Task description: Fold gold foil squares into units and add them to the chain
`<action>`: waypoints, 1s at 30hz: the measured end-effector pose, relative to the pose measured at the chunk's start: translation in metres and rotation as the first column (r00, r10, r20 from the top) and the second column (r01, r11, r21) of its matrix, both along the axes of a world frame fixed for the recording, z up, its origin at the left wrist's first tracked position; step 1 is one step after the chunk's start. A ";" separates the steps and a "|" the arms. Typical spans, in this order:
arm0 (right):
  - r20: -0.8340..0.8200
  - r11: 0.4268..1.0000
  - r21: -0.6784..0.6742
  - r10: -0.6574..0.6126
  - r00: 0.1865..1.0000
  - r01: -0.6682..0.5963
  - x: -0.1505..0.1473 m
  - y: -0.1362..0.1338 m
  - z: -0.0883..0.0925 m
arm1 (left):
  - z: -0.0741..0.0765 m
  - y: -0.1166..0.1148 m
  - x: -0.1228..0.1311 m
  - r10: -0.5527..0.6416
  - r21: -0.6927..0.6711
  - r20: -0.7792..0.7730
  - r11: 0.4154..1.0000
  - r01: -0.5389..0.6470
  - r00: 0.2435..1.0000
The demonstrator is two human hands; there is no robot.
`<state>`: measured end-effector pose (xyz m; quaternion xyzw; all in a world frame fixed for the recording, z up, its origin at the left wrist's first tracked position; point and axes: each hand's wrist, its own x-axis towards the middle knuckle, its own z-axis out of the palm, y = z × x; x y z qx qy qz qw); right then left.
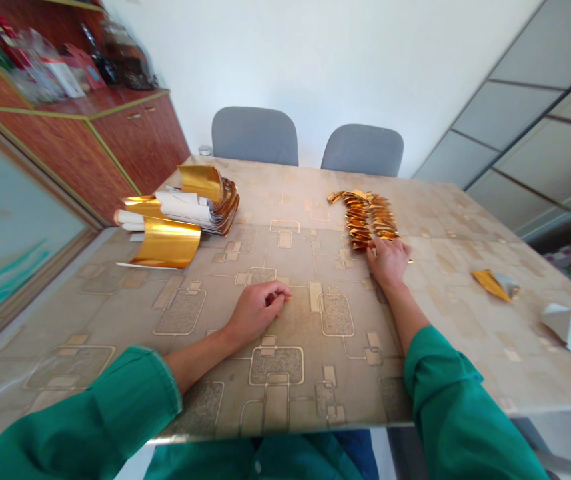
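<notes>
Crinkled gold foil folds (368, 217) line the patterned counter (445, 267); the right grip (388, 263) curls against their end, hold unclear, while the left grip (258, 310) rests loosely closed, empty.

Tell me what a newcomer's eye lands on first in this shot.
The shiny curled gold foil sheets on the left of the patterned table draw the eye first, bundled with white paper. Next comes the double row of folded gold foil pieces towards the far right, with the right hand at its near end. The bright green sleeve also stands out.
</notes>
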<state>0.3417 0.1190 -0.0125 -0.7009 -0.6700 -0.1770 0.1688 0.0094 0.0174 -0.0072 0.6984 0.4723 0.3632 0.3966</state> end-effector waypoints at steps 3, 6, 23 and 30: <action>0.024 0.999 0.012 -0.038 0.999 0.038 0.001 -0.001 0.001 | 0.000 0.000 0.000 -0.002 -0.007 -0.005 1.000 0.002 1.000; 0.051 0.997 0.013 -0.076 0.996 0.075 0.001 -0.001 0.004 | 0.002 0.000 0.000 -0.005 -0.008 -0.014 1.000 0.005 1.000; 0.058 0.999 -0.020 -0.035 0.998 0.036 -0.013 -0.007 0.010 | 0.002 0.000 0.000 -0.015 -0.011 0.007 1.000 0.015 1.000; 0.047 0.996 -0.066 -0.048 0.998 0.051 -0.012 -0.011 0.013 | 0.002 0.000 0.000 -0.024 -0.012 0.007 1.000 0.024 1.000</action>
